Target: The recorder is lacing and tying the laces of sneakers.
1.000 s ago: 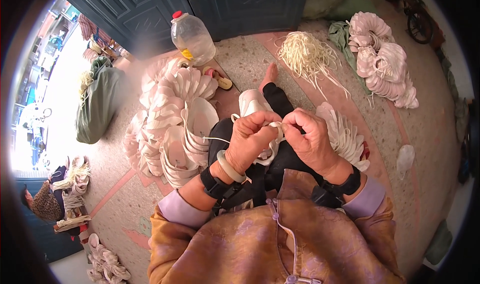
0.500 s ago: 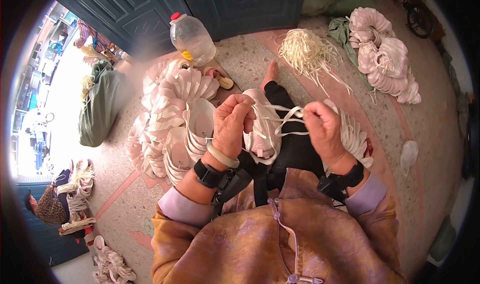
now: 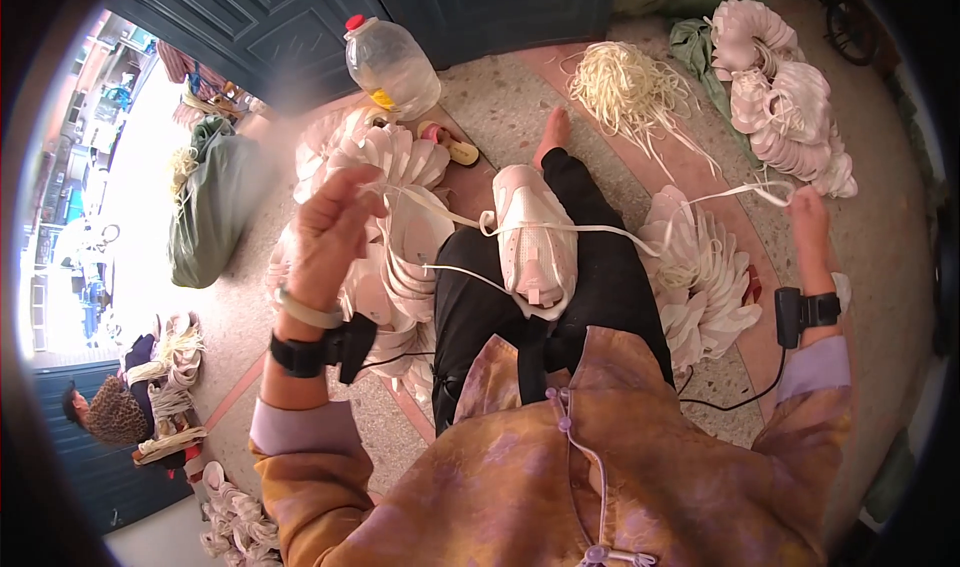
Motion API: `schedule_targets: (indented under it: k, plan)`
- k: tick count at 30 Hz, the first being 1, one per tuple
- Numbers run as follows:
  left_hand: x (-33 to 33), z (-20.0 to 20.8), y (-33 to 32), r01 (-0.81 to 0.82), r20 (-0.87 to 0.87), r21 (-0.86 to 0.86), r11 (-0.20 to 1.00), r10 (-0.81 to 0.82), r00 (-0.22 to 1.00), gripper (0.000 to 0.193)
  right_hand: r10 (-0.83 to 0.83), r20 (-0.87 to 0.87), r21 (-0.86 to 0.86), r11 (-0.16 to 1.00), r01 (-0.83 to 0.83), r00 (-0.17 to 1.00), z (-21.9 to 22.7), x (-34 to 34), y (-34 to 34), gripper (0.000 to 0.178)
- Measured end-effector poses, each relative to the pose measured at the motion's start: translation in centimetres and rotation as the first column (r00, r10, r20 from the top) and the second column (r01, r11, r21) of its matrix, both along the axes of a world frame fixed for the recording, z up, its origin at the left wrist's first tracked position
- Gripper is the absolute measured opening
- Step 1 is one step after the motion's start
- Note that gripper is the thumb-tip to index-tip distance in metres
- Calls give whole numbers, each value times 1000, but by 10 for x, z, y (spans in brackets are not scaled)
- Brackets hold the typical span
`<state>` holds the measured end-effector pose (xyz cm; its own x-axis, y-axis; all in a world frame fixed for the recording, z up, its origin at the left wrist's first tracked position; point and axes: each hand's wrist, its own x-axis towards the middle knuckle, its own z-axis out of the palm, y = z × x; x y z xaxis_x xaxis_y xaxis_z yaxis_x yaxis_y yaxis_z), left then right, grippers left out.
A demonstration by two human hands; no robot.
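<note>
A pinkish-white shoe upper (image 3: 537,267) lies across my lap between my thighs. A cream shoelace (image 3: 612,231) runs over it and stretches out to both sides. Far to the left, my left hand (image 3: 338,222) is raised with its fingers pinched on one stretch of the lace. Out wide on the right, my right hand (image 3: 811,227) closes on the other stretch, which bends in a loose loop by the fingers. Below the left stretch, a thin white strand sticks out from the shoe upper's left side.
Stacks of shoe uppers (image 3: 395,157) stand left of my legs, with another stack (image 3: 700,277) at the right. A heap of loose laces (image 3: 630,87) lies ahead. Beyond are a clear jug (image 3: 395,72), a sandal (image 3: 450,145) and a green sack (image 3: 210,212). Another person (image 3: 108,407) sits at far left.
Both hands have moved far apart, the left one leftward and the right one rightward. The lace between them is now drawn out across the shoe upper, where it hung in loops before.
</note>
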<state>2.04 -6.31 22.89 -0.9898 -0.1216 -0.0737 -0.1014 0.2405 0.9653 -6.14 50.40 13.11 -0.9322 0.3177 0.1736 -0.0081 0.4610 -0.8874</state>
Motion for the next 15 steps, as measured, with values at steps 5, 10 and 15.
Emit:
schedule_targets:
  k: [5,10,15]
  plan:
    - [0,-4,-70,-19,-113,-533,846,-49,992,25,279,218,654,670,-352,935,-55,-1,-91,23]
    - [8,10,-90,-28,-107,-945,325,-228,968,24,713,112,598,508,-619,693,-109,1,-225,32]
    - [23,13,-139,107,102,-994,21,-165,981,20,728,244,608,400,-686,641,-134,3,-272,23]
